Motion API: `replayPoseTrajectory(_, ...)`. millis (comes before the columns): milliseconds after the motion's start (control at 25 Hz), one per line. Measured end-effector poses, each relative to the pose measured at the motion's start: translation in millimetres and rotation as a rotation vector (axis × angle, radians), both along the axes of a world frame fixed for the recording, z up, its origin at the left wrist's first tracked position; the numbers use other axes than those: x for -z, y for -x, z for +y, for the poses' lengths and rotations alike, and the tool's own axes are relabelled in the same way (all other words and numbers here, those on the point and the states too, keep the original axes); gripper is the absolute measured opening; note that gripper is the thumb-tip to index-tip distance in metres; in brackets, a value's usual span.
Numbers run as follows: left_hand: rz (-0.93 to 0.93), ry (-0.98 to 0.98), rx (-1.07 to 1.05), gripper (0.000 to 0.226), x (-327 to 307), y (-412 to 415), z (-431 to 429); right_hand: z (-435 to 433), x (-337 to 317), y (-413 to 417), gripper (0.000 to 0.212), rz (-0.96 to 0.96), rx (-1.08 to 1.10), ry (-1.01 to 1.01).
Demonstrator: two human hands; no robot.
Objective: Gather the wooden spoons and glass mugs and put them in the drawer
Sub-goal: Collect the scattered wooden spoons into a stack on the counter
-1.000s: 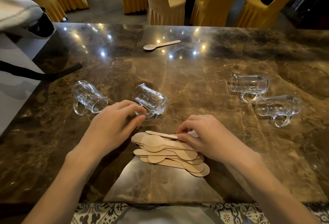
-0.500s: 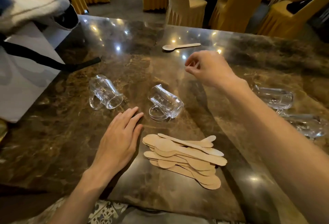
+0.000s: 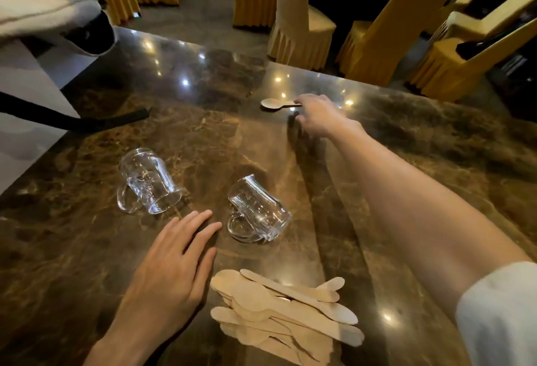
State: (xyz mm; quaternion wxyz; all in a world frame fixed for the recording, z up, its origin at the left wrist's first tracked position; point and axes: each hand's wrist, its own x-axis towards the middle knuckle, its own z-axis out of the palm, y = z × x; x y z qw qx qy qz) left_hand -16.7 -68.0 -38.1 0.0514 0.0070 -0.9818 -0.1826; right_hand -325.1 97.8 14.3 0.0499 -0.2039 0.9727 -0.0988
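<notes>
Wooden spoon (image 3: 274,103) near far edge; right hand (image 3: 319,117) touching handle.

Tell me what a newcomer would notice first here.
The right hand stretched far across the dark brown marble table, fingertips at the handle of a single pale wooden spoon. Close in, a heap of flat pale wooden spoons lies beside the flat left hand. Just beyond it, a left clear glass mug and a right clear glass mug lie on their sides.
</notes>
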Motion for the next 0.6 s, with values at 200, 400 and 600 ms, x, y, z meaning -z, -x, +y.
replayPoseTrajectory(200,-0.010,-0.005,0.012,0.046,0,2,-2,-8,14,22,0.042,0.025,0.009,0.020)
replayPoseTrajectory(400,-0.028,-0.011,0.014,0.045,2,3,-4,-5,22,29,0.025,0.143,0.036,0.009)
replayPoseTrajectory(600,-0.016,-0.013,0.002,0.044,3,2,-3,0,19,6,0.023,0.147,0.033,0.120)
